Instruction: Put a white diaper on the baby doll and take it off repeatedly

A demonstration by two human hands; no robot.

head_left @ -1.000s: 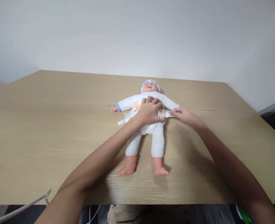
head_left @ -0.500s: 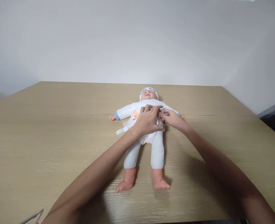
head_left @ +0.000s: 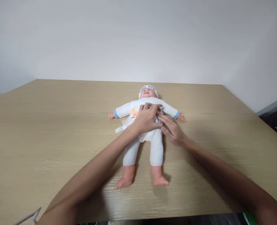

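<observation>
A baby doll [head_left: 156,153] in a white outfit with blue cuffs lies on its back, feet towards me. Around its hips is a white diaper [head_left: 145,137], with one loose side tab [head_left: 120,128] sticking out on the left. My left hand [head_left: 147,118] rests over the doll's belly at the diaper's upper edge, thumb and fingers apart. My right hand [head_left: 174,132] touches the diaper's right side with its fingers stretched out, close to my left fingertips. My hands hide the middle and right side of the waist.
The doll lies on a wooden table [head_left: 58,140] with a seam running across it. A pale wall [head_left: 129,40] stands behind. A dark object [head_left: 274,115] is beyond the right edge, and a thin pale cord [head_left: 28,216] shows at bottom left.
My right hand has moved down and its pinched fingers have straightened against the diaper's side. My left hand stays over the belly. The view has shifted slightly.
</observation>
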